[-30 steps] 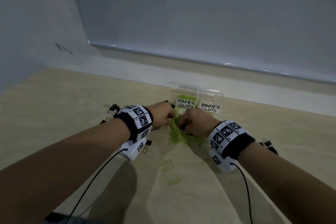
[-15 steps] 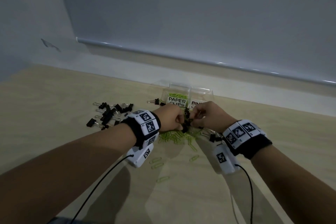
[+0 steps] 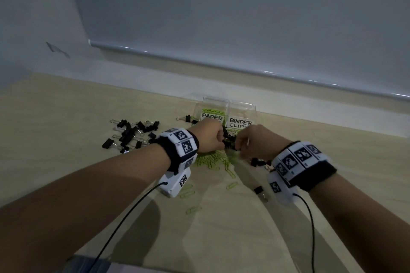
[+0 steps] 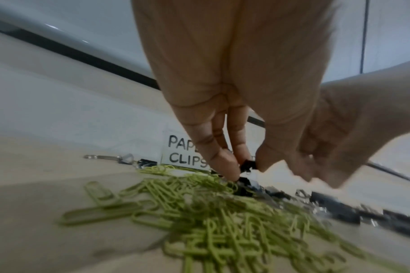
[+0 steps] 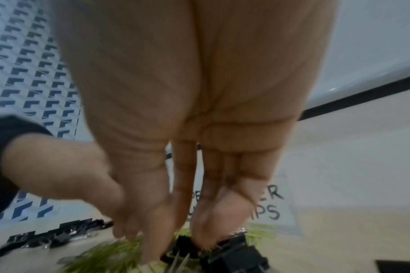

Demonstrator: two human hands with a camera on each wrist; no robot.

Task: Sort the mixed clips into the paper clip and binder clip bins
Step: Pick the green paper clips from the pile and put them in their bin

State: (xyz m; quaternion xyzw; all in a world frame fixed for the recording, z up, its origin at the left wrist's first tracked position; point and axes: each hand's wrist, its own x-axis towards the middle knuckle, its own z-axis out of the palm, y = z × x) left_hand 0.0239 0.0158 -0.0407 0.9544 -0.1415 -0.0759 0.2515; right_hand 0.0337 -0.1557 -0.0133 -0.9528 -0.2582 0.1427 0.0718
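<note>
Two clear bins stand at the table's far side, the paper clip bin (image 3: pixel 213 109) with green clips inside and the binder clip bin (image 3: pixel 242 110) to its right. In front of them my left hand (image 3: pixel 223 139) and right hand (image 3: pixel 238 146) meet over a clump of black binder clips (image 3: pixel 229 141). In the left wrist view my left hand (image 4: pixel 243 170) pinches a black binder clip (image 4: pixel 248 164) between thumb and fingers. The right hand (image 5: pixel 180 245) curls its fingers onto black binder clips (image 5: pixel 234 254). A pile of green paper clips (image 3: pixel 211 159) lies just below both hands.
A heap of black binder clips (image 3: pixel 131 135) lies to the left, with two more (image 3: pixel 187 118) near the paper clip bin. Loose green paper clips (image 3: pixel 193 209) and a single binder clip (image 3: pixel 258 190) lie nearer me. A wall and ledge run behind the bins.
A second ago both hands were in the green paper clip pile. They have since lifted toward the bins and now hold black binder clips between them.
</note>
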